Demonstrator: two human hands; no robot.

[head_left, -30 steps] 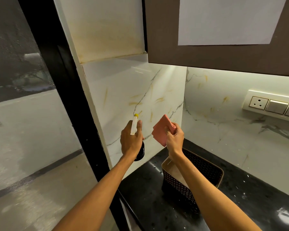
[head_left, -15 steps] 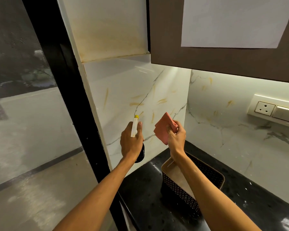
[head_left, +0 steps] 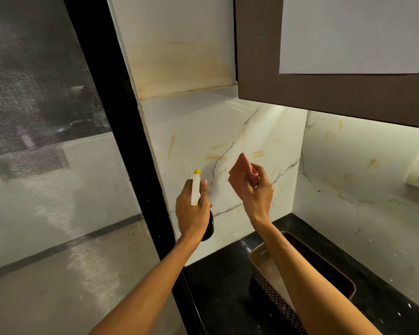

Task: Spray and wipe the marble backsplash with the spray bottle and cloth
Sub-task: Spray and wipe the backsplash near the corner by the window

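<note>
1. Near right, a dark basket (head_left: 276, 303) sits on the black counter (head_left: 218, 281).
2. The left hand (head_left: 191, 213) has its fingers wrapped around the bottle (head_left: 196, 189), in the air just short of the wall. The bottle's body is roughly upright and its yellow nozzle tip points far, at the marble.
3. The right hand (head_left: 257, 192) pinches the pink cloth (head_left: 237, 172), bunched tighter than a second ago. It looks ready to wipe.
4. Farthest is the backsplash (head_left: 203, 131), yellow-streaked and apart from the cloth.

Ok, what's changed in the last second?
Little. The right hand lifted the pink cloth slightly, still pinching it. The left hand keeps gripping the spray bottle, nozzle toward the marble backsplash. Nothing taken up or let go; the basket stays on the counter.
</note>
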